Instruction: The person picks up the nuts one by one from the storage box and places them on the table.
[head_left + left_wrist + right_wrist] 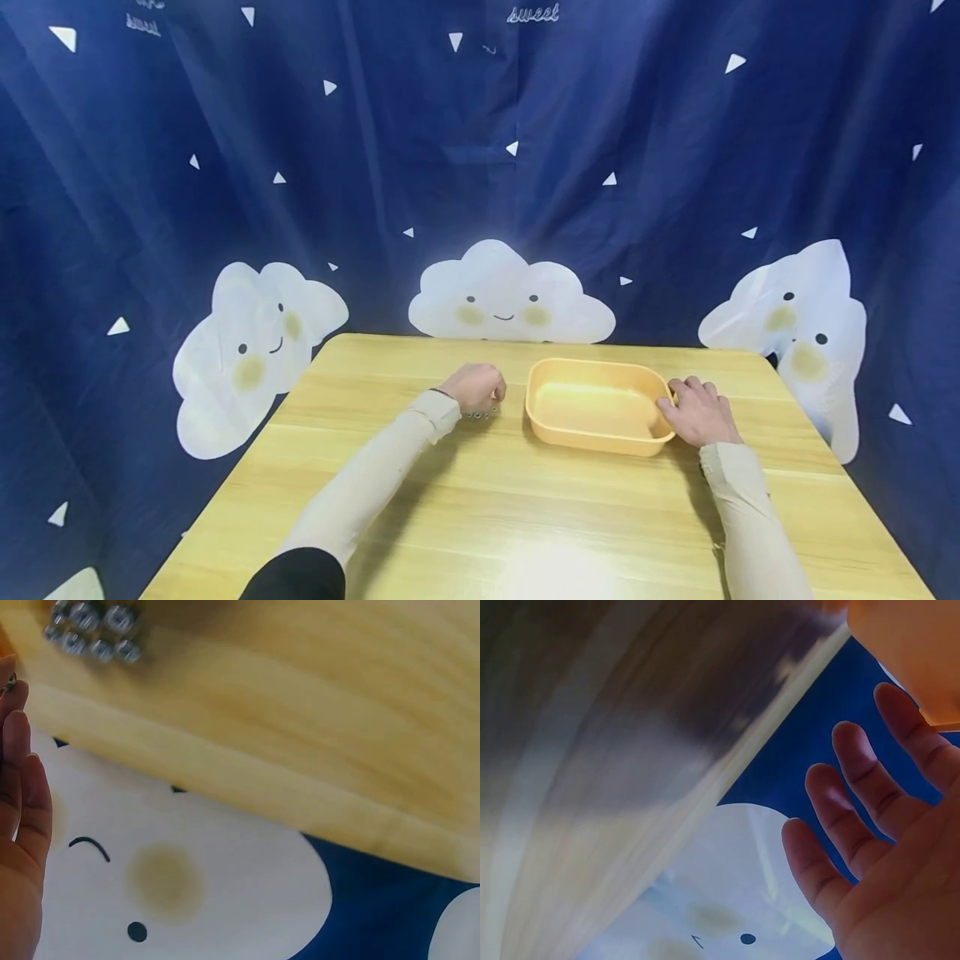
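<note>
A yellow plastic bin, shallow and rectangular, stands on the table. My right hand holds its right end, thumb over the rim and the other fingers outside. In the right wrist view those fingers look fairly straight beside the bin wall. Left of the bin, my left hand hovers low over several small shiny metal nuts, grouped in rows on the table. Its fingertips pinch a small metal nut, only partly seen at the left wrist view's edge.
The light wooden table has its far edge just behind the bin. A dark blue curtain with white clouds and triangles hangs around the table's back and sides.
</note>
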`<state>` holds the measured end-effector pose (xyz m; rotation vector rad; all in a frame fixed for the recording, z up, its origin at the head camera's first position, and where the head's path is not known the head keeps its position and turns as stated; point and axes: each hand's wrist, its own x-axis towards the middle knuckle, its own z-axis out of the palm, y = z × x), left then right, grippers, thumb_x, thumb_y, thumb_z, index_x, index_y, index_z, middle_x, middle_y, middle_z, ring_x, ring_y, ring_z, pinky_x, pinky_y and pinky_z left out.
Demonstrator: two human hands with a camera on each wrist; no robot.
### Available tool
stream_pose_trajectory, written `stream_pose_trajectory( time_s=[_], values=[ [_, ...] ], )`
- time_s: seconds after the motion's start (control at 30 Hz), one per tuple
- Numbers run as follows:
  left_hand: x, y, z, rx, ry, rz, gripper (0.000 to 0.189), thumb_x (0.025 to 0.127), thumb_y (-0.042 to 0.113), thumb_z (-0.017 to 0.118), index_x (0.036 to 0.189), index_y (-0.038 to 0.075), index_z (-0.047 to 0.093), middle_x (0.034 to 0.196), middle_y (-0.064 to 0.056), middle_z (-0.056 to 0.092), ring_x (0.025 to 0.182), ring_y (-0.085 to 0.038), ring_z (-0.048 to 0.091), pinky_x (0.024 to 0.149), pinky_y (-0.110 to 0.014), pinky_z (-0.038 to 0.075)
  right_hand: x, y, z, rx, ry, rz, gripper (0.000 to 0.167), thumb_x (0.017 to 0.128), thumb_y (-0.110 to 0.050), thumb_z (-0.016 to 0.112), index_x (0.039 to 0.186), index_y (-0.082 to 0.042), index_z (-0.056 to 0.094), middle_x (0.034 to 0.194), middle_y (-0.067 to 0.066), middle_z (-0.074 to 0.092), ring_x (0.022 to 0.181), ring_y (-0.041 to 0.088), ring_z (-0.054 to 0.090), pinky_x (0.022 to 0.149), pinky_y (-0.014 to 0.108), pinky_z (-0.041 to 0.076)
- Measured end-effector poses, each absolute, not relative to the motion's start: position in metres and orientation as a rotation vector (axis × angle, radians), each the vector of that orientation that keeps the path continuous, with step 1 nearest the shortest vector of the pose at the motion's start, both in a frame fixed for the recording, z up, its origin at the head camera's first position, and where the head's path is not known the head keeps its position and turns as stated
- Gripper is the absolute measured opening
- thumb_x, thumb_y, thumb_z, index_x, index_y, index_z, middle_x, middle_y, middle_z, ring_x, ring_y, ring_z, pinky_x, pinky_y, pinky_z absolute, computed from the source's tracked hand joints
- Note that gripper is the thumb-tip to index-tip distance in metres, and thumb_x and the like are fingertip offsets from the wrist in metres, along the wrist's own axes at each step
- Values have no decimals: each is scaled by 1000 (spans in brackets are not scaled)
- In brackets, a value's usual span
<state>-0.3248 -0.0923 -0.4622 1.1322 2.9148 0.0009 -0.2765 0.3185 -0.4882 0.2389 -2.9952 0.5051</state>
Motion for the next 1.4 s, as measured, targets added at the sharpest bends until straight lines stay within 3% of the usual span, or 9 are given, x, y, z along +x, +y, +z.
stream_pose_trajectory(
  time_s=[0.53,1.03,1.4],
  values=[
    [-313,-103,-479,1160,2904,77,20,85,10,75,68,21,76,88,10,79,78,-6,69,75,-26,60,-278,321,-489,256,-2979,482,51,103,-35,44,132,4,58,132,35,55,112,58,51,83,71,44],
    [-310,-107,-495,1247,2962,41,25,87,7,75,69,23,75,90,12,79,85,-6,73,77,-25,61,-278,320,-491,257,-2977,491,52,103,-35,44,133,6,57,131,36,55,112,59,51,83,71,44],
    [-307,-123,-490,1267,3065,236,3,87,15,80,88,17,81,95,4,76,94,-15,70,87,-30,59,-282,319,-490,268,-2987,490,52,103,-35,44,134,6,57,132,37,55,113,60,51,83,71,44]
  ],
)
